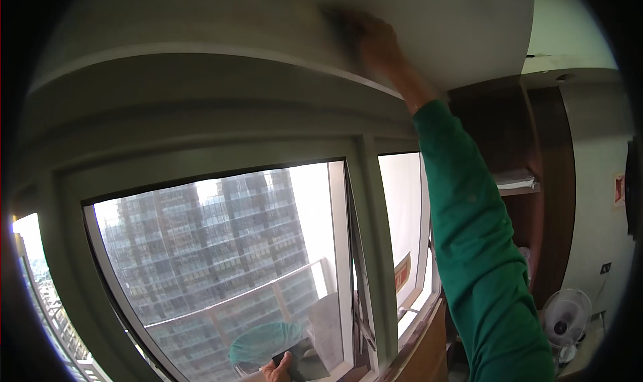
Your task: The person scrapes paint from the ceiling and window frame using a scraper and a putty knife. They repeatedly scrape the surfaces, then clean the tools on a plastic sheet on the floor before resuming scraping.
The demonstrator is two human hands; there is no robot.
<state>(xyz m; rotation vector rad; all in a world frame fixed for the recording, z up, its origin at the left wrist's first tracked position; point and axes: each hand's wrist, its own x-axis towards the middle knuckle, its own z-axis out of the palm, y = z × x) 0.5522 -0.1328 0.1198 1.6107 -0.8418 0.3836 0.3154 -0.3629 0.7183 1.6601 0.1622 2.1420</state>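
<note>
My right arm, in a green sleeve, stretches up to the pale ceiling. At its end my right hand is closed round a dark tool, blurred by motion, held up at the ceiling surface beside the edge above the windows. The tool's kind cannot be made out. Low in the picture, in front of the window pane, my left hand shows only its thumb and part of the fingers. These close on a dark flat thing with a black grip; its lower part lies outside the picture.
A window sash stands tilted out from its frame. Beside my left hand a round green shape shows at the glass, perhaps a reflection. A dark wood cabinet with shelves stands to the right, near a white fan. Outside rises a tall building.
</note>
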